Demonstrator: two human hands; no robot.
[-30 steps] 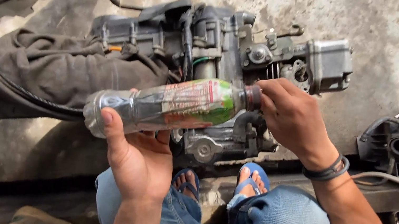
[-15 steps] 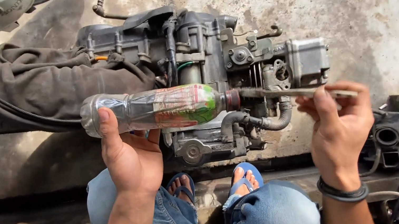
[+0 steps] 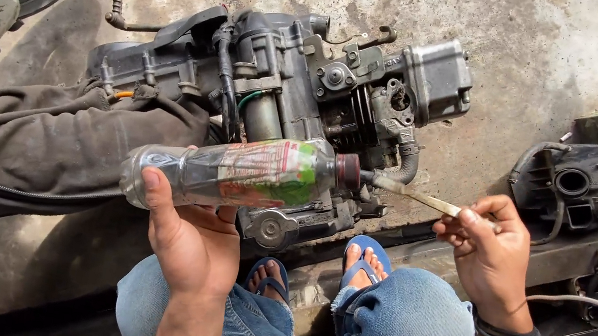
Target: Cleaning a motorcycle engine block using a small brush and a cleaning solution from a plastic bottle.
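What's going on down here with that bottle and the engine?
A person sits over a grey scooter engine lying on the concrete floor. The left hand holds a clear plastic bottle with a red and green label sideways. The right hand pinches a thin pale strip at the bottle's mouth.

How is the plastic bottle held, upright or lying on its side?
On its side. The plastic bottle lies horizontal in the left hand, its neck toward the thin stick held by the right hand.
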